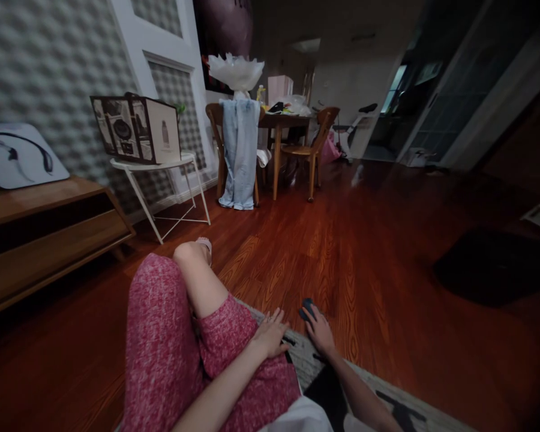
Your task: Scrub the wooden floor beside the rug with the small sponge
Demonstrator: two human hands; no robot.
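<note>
My left hand (270, 333) rests with its fingers spread at the edge of my thigh, over the pink patterned trousers (157, 312), and holds nothing. To its right, my right hand (318, 331) has its fingers over a small dark rounded object (306, 307) that looks like a computer mouse. Much of its underside is hidden by the fingers. Both hands are above a grey patterned mat or seat cover (297, 343) with dark marks, on which I sit. A black patch (327, 387) lies between my right forearm and lap.
Reddish wooden floor (342, 240) stretches ahead. At the left are a wooden cabinet (49, 210) and a white side table (157, 165) bearing a printed box (164, 132). Farther off are a dining table (283, 122), jeans (239, 153) over a chair, and another chair (321, 135). A dark shape (490, 264) lies right.
</note>
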